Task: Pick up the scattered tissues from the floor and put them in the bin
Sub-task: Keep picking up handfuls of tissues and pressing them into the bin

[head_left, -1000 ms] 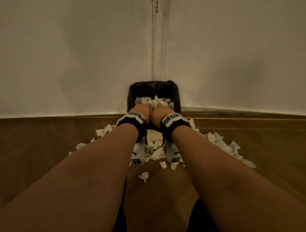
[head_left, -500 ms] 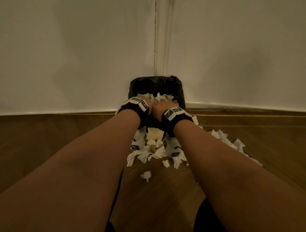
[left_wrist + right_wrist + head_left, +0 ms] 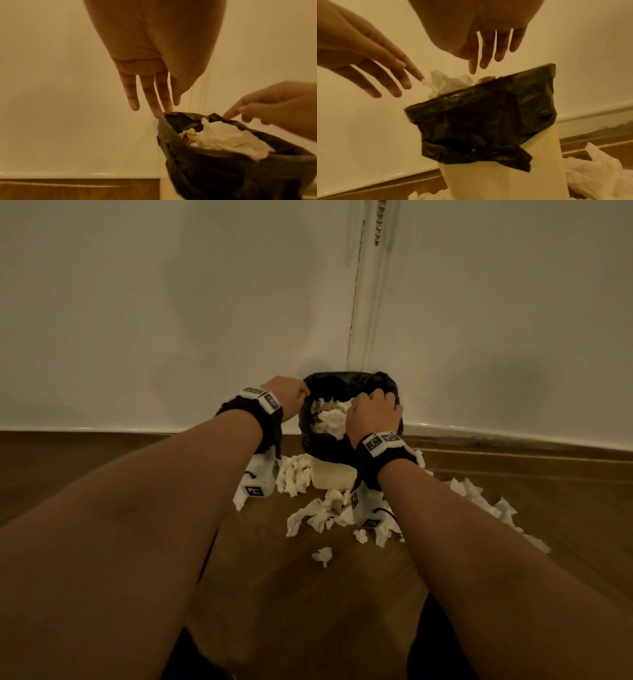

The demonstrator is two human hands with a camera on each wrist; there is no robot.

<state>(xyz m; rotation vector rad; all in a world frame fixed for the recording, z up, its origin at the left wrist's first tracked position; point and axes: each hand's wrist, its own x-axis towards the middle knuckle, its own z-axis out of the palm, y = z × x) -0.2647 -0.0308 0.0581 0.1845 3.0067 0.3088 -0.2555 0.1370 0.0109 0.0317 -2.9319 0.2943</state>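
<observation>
Tissues [image 3: 297, 478] lie heaped on the wooden floor [image 3: 102, 474] at the foot of a small bin [image 3: 331, 478] set in the corner where two pale walls meet, with more spilling off to the right [image 3: 486, 501] and one loose scrap [image 3: 322, 556] nearer the camera. At left, the left hand [image 3: 286, 398] hangs beside the bin's left edge; the left wrist view shows its fingers [image 3: 150, 100] straight and spread, tips just touching the black liner [image 3: 205, 169], with nothing in its grip. At centre, a white wad [image 3: 228, 138] sits high in the liner's mouth, level with the rim, which suggests the bin is close to full. At right, the right hand [image 3: 375, 414] is poised over the opening, its fingers [image 3: 485, 54] pointing down at the wad in the right wrist view and holding nothing that can be seen; from the head view the knuckles look bent, so how far that grip is open is hard to judge. Both hands flank the mouth of the bin, a placing that fits a load just let go or about to be pressed down. Most of the paper is on the floor around the base, so the job looks far from done, and anything added risks sliding off the top.
</observation>
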